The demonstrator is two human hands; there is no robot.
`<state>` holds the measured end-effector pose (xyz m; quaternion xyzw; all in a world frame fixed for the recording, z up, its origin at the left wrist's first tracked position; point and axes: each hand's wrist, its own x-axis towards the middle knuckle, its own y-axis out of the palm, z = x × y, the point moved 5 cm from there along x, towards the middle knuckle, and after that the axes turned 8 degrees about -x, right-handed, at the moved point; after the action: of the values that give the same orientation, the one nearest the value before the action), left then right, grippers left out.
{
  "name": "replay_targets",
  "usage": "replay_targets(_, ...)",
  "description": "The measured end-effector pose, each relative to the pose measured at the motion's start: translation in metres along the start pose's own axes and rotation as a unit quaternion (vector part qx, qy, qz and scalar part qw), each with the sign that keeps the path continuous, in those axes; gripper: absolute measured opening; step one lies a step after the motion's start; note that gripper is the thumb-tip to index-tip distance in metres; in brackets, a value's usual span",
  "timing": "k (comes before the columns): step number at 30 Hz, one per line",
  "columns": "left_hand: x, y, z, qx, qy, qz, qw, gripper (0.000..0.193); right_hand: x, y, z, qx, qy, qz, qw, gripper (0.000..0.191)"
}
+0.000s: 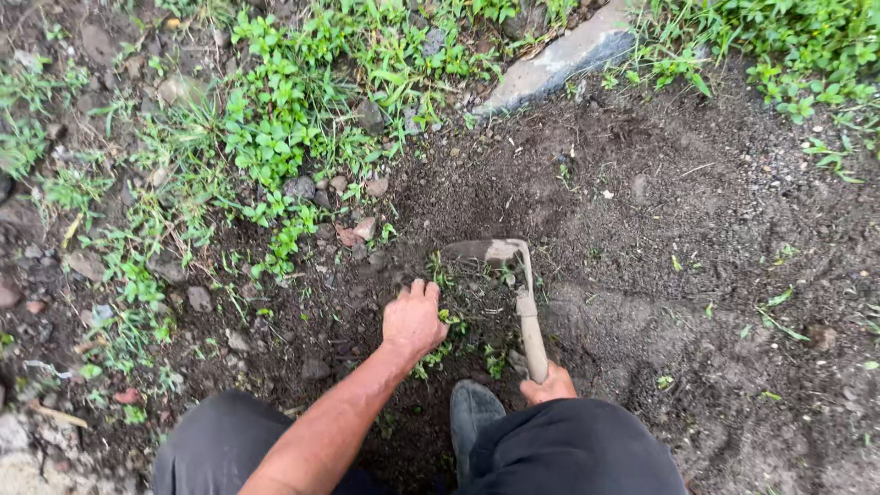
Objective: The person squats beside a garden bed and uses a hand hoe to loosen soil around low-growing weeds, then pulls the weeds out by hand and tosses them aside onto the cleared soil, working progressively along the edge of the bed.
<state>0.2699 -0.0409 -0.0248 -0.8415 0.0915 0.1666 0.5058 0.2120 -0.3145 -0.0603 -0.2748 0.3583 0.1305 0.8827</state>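
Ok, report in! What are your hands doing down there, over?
Left hand closed on small green weeds in dark soil. Right hand grips wooden-handled short hoe, blade in dirt. Grey stones nearby, black shoe close below.

Dark soil (697, 238) bears weeds (275, 119), stones (559, 60).

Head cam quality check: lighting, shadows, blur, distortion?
Head view: soft, even daylight, no hard shadows or glare; the dark soil reads low-contrast. Left hand on the weeds and right hand on the hoe are sharp, no motion blur. Wide lens, slight stretch toward the edges; the stone slab stays legible.
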Motion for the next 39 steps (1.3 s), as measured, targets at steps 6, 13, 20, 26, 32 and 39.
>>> replay_targets(6,-0.011,-0.004,-0.007,-0.023,-0.029,0.011,0.999,0.07,0.005,-0.007,0.04,0.059,-0.212,-0.135,0.966,0.02)
replay_targets(13,-0.01,-0.021,-0.027,-0.013,0.005,0.084,0.996,0.112,0.0,0.026,-0.026,-0.069,0.003,0.097,0.993,0.026)
replay_targets(20,-0.025,-0.001,-0.022,0.019,0.03,0.066,0.997,0.103,-0.008,-0.011,-0.03,0.039,0.011,-0.053,0.998,0.025)
replay_targets(26,-0.051,-0.003,-0.037,0.081,0.023,0.123,0.989,0.127,-0.003,-0.021,-0.037,0.042,0.074,-0.075,0.994,0.029)
replay_targets(32,-0.032,0.009,-0.018,0.117,0.013,0.107,0.987,0.108,-0.014,-0.015,-0.051,-0.067,0.054,0.039,0.996,0.033)
replay_targets(39,-0.025,0.041,0.014,0.049,0.028,0.038,0.998,0.068,0.01,-0.006,-0.011,0.076,0.025,-0.031,0.996,0.039)
